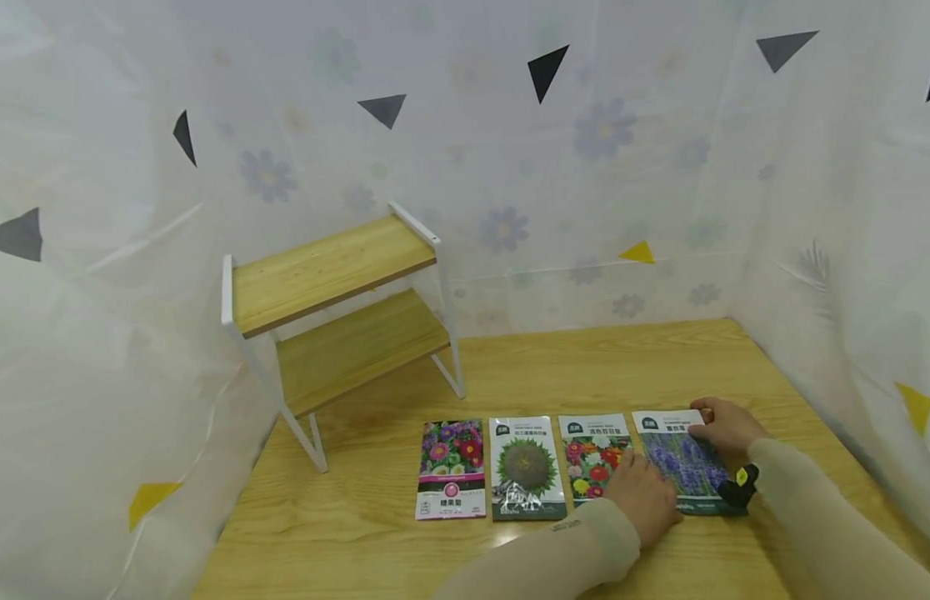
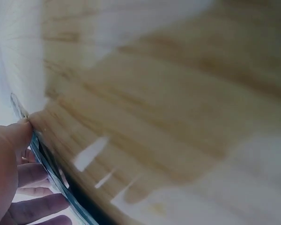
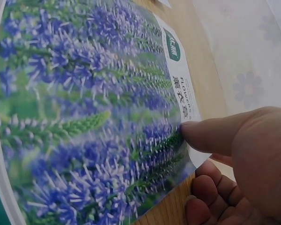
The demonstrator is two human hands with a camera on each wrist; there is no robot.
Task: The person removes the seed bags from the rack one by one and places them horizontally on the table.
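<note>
Several flower seed packets lie in a row on the wooden table. The rightmost is a lavender seed packet (image 1: 686, 462) with purple flower spikes. My right hand (image 1: 730, 429) pinches its upper right edge, thumb on the printed front and fingers curled beneath, as the right wrist view shows. My left hand (image 1: 641, 500) is at its lower left edge, with the thumb (image 2: 23, 133) at a packet edge and the fingers along it. Partly behind that hand lies a zinnia seed packet (image 1: 585, 450). Further left are a sunflower seed packet (image 1: 527, 467) and a pink-banded seed packet (image 1: 452, 475).
A two-tier wooden shelf (image 1: 333, 271) with a white frame stands at the table's back left. Translucent sheeting (image 1: 502, 167) with flower prints and dark triangles hangs around the table (image 1: 345, 533).
</note>
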